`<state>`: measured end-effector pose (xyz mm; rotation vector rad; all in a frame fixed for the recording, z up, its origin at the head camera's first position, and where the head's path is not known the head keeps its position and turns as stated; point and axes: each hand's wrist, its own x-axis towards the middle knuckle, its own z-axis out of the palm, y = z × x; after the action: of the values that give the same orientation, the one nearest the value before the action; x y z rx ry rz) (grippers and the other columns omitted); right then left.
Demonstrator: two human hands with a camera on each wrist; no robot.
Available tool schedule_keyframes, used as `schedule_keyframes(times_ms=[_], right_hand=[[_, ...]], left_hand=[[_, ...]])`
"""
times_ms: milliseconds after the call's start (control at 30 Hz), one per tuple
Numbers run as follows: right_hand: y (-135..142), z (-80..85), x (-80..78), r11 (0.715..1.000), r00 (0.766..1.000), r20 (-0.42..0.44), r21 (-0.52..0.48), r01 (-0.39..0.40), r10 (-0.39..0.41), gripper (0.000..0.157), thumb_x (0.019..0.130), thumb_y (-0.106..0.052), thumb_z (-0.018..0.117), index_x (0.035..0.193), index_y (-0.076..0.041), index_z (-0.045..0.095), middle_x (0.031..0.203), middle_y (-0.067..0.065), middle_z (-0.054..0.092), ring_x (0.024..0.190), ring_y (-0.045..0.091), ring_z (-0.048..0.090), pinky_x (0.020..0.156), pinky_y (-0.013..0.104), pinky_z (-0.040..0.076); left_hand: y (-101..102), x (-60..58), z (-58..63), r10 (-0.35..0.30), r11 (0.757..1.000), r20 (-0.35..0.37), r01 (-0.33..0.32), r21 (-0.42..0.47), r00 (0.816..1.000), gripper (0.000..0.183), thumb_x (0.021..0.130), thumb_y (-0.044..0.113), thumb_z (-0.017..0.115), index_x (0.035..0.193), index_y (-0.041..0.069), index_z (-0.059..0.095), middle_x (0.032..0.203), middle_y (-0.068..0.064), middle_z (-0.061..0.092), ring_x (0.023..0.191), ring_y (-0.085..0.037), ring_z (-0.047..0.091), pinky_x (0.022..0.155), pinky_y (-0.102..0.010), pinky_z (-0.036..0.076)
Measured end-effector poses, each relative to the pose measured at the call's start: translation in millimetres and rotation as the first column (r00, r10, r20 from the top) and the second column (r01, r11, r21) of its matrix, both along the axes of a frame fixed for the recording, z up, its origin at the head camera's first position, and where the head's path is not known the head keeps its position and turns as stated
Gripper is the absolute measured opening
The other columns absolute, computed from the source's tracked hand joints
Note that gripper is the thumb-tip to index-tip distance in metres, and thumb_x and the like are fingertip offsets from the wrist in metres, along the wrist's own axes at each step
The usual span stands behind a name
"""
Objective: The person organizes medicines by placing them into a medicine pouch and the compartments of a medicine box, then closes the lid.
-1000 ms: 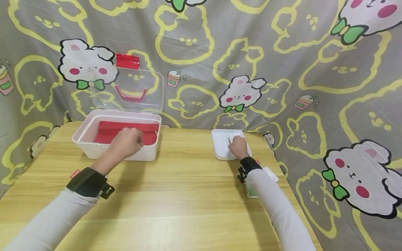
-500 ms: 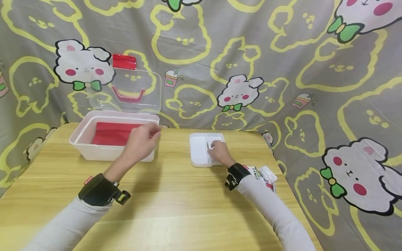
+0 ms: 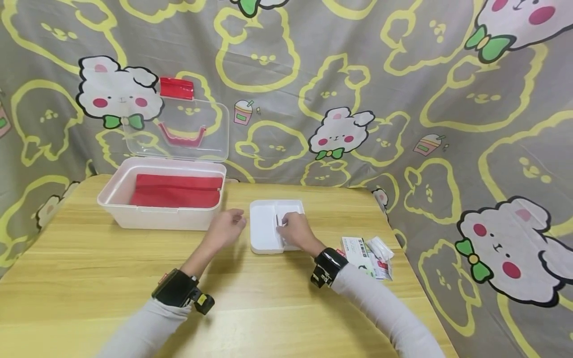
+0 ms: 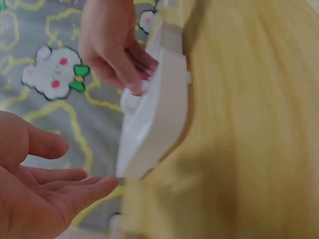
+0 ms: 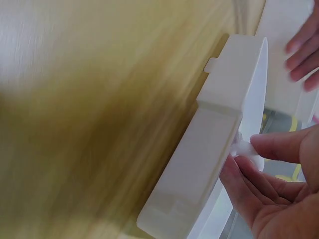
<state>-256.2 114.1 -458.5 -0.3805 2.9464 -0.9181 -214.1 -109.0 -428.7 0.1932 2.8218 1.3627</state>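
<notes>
A shallow white plastic tray [image 3: 263, 229] with a raised divider sits in the middle of the table. My right hand [image 3: 296, 230] reaches over its right half, and thumb and fingertips pinch a small white grip [image 5: 243, 148] at the divider. In the left wrist view the tray's side wall [image 4: 172, 104] shows close above the wood. My left hand [image 3: 227, 229] is held just left of the tray with relaxed, spread fingers [image 4: 94, 191] and holds nothing. Between its fingertips and the tray's left edge a small gap shows in the head view.
At the back left stands a translucent white box [image 3: 147, 219], its clear lid [image 3: 179, 119] raised against the patterned curtain. Red pieces [image 3: 179, 193] lie inside. A small printed carton [image 3: 354, 248] and white packets [image 3: 381, 250] lie at the right of the wooden table [image 3: 250, 313].
My right hand has brought the white tray left and nearer to me from the back right. My left hand has moved from over the box rightward to beside the tray.
</notes>
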Motion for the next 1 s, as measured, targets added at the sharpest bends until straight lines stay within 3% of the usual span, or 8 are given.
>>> schedule_keyframes(times_ms=[133, 300, 433, 633, 1000], right_hand=[[-8, -0.9, 11.6, 0.998, 0.999, 0.036, -0.063, -0.012, 0.014, 0.020, 0.086, -0.010, 0.076, 0.098, 0.006, 0.074, 0.084, 0.018, 0.075, 0.060, 0.014, 0.066, 0.058, 0.025, 0.056], [-16, -1.5, 20.9, 0.992, 0.997, 0.059, -0.117, -0.040, 0.047, 0.018, 0.086, -0.010, 0.076, 0.096, 0.005, 0.074, 0.073, 0.011, 0.072, 0.053, 0.010, 0.062, 0.050, 0.023, 0.051], [-22, -4.2, 27.5, 0.987, 0.996, 0.059, -0.150, -0.060, 0.070, 0.017, 0.085, -0.011, 0.077, 0.094, 0.003, 0.075, 0.069, 0.007, 0.071, 0.051, 0.009, 0.060, 0.047, 0.023, 0.050], [-29, -7.3, 38.3, 0.979, 0.992, 0.080, -0.188, -0.082, 0.099, 0.019, 0.087, -0.012, 0.076, 0.096, 0.005, 0.072, 0.074, 0.011, 0.074, 0.052, 0.008, 0.062, 0.047, 0.022, 0.052], [-36, -6.9, 42.8, 0.983, 0.994, 0.053, -0.157, -0.091, 0.100, 0.017, 0.087, -0.013, 0.076, 0.090, 0.003, 0.072, 0.069, 0.007, 0.071, 0.050, 0.007, 0.058, 0.046, 0.021, 0.050]], left_hand=[[-4, -2.4, -17.8, 0.044, 0.998, 0.055, -0.046, 0.037, 0.997, 0.045, 0.099, 0.011, 0.050, 0.136, -0.015, 0.053, 0.129, -0.033, 0.063, 0.123, -0.046, 0.061, 0.106, -0.054, 0.047], [-12, -1.7, -29.5, 0.079, 0.994, 0.133, -0.088, 0.062, 0.988, 0.049, 0.100, 0.012, 0.046, 0.141, -0.015, 0.048, 0.135, -0.034, 0.059, 0.128, -0.046, 0.057, 0.109, -0.054, 0.046], [-17, 0.6, -35.3, 0.088, 0.994, 0.147, -0.096, 0.046, 0.985, 0.049, 0.099, 0.012, 0.045, 0.141, -0.014, 0.048, 0.137, -0.032, 0.058, 0.130, -0.045, 0.055, 0.110, -0.054, 0.044], [-19, 1.6, -41.3, 0.068, 0.997, 0.158, -0.073, 0.024, 0.985, 0.048, 0.099, 0.011, 0.047, 0.140, -0.012, 0.050, 0.139, -0.030, 0.058, 0.135, -0.044, 0.051, 0.113, -0.053, 0.041], [-27, 4.3, -48.7, 0.082, 0.996, 0.176, -0.088, 0.028, 0.981, 0.048, 0.101, 0.013, 0.050, 0.145, -0.007, 0.048, 0.141, -0.024, 0.058, 0.139, -0.040, 0.049, 0.116, -0.052, 0.038]])
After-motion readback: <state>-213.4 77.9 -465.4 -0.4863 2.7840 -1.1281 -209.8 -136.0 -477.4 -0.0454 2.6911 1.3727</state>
